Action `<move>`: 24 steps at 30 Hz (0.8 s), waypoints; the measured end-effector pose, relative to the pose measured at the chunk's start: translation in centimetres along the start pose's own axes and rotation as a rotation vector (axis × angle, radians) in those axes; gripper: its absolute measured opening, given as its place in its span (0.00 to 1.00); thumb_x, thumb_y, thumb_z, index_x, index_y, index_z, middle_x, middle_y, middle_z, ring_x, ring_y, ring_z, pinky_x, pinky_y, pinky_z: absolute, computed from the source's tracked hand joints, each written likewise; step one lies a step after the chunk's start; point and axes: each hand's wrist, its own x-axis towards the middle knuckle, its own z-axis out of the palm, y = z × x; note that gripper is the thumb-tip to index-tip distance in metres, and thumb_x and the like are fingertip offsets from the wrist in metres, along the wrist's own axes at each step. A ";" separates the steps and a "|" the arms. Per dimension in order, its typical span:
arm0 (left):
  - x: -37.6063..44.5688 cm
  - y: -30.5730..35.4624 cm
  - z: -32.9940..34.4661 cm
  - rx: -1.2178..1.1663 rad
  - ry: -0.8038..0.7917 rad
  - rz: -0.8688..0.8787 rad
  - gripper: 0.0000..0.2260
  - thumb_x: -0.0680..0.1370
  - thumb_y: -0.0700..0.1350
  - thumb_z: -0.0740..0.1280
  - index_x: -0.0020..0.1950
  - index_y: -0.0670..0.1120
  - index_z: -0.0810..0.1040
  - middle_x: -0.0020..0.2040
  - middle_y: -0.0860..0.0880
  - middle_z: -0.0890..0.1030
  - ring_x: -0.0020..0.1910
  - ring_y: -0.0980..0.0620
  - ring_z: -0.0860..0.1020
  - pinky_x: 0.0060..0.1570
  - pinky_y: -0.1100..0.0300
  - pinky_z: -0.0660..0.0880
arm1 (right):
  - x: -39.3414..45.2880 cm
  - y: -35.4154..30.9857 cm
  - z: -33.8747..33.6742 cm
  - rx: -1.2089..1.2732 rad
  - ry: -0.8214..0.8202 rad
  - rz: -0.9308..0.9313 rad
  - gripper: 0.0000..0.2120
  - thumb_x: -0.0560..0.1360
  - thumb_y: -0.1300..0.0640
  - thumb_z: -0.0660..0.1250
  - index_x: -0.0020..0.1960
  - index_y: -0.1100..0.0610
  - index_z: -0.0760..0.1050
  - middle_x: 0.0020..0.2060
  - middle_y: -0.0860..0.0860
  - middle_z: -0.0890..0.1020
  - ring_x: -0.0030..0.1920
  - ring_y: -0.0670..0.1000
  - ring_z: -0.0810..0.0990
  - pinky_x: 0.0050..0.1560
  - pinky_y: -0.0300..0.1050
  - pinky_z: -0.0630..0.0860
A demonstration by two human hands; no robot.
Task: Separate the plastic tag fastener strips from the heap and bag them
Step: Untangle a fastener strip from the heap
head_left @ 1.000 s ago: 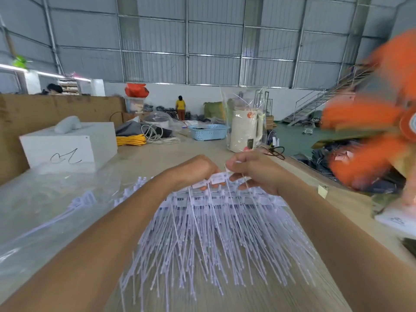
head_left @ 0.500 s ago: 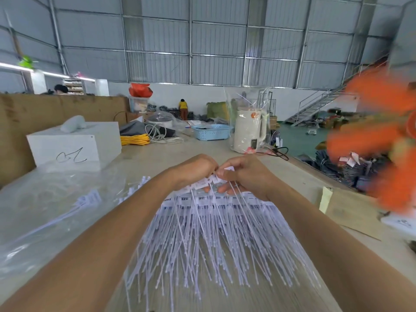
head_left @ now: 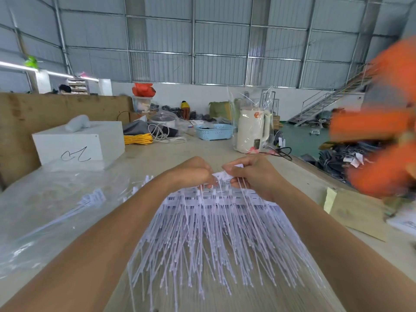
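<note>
Hands working at the top of a heap of fastener strips

The white tag fastener strips (head_left: 213,233) fan out across the tabletop (head_left: 180,154) between both forearms, stems pointing toward the camera. The left hand (head_left: 193,172) curls its fingers onto the strips' head ends, and the right hand (head_left: 249,172) pinches a strip header. Clear plastic bags (head_left: 45,210) lie to the left, beside a white box (head_left: 78,143).

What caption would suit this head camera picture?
Both hands, left and right, pinch a strip from the fastener heap on the table.
</note>
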 end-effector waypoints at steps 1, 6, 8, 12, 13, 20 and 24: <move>0.0 0.1 0.0 -0.002 0.009 0.007 0.07 0.74 0.42 0.68 0.45 0.38 0.82 0.36 0.47 0.79 0.37 0.52 0.74 0.37 0.60 0.67 | 0.1 0.1 0.0 -0.002 0.009 0.007 0.05 0.73 0.67 0.69 0.48 0.67 0.80 0.35 0.58 0.79 0.27 0.48 0.76 0.31 0.36 0.78; 0.2 0.1 0.3 -0.007 0.020 0.033 0.06 0.75 0.42 0.68 0.44 0.39 0.82 0.37 0.47 0.81 0.36 0.52 0.74 0.38 0.61 0.68 | 0.3 0.4 -0.2 -0.047 0.008 0.046 0.03 0.76 0.66 0.66 0.45 0.64 0.79 0.34 0.59 0.78 0.31 0.51 0.77 0.34 0.37 0.79; 0.2 0.0 0.3 -0.003 0.015 0.034 0.06 0.76 0.41 0.67 0.41 0.42 0.81 0.35 0.49 0.82 0.34 0.55 0.75 0.38 0.61 0.68 | 0.3 0.5 -0.2 -0.032 -0.011 0.065 0.04 0.76 0.65 0.66 0.47 0.65 0.78 0.33 0.58 0.79 0.30 0.50 0.78 0.33 0.37 0.79; -0.1 0.1 0.4 0.001 0.022 0.049 0.09 0.77 0.41 0.66 0.37 0.44 0.79 0.29 0.51 0.80 0.26 0.60 0.75 0.37 0.62 0.70 | 0.0 0.7 -0.1 -0.046 -0.121 0.055 0.05 0.78 0.64 0.64 0.44 0.64 0.77 0.34 0.58 0.79 0.28 0.48 0.77 0.29 0.36 0.75; -0.2 0.2 0.4 0.012 0.035 0.058 0.10 0.77 0.42 0.66 0.36 0.44 0.78 0.28 0.51 0.79 0.26 0.58 0.74 0.35 0.63 0.69 | 0.0 0.8 0.0 -0.104 -0.134 0.032 0.06 0.78 0.64 0.64 0.44 0.65 0.77 0.33 0.57 0.79 0.28 0.47 0.76 0.29 0.37 0.73; -0.5 1.3 0.1 -0.210 0.105 -0.082 0.08 0.77 0.41 0.66 0.42 0.38 0.80 0.26 0.48 0.72 0.25 0.53 0.65 0.25 0.63 0.59 | 0.2 0.7 0.7 -0.474 0.056 -0.274 0.07 0.74 0.64 0.68 0.41 0.68 0.76 0.26 0.55 0.76 0.23 0.44 0.72 0.30 0.37 0.70; -1.4 1.2 -1.2 -0.419 -0.117 -0.178 0.12 0.78 0.41 0.62 0.34 0.42 0.72 0.19 0.54 0.62 0.19 0.57 0.55 0.19 0.66 0.52 | 0.7 1.6 -0.9 -0.515 0.222 -0.307 0.05 0.75 0.62 0.67 0.47 0.65 0.78 0.30 0.52 0.76 0.26 0.42 0.73 0.30 0.30 0.69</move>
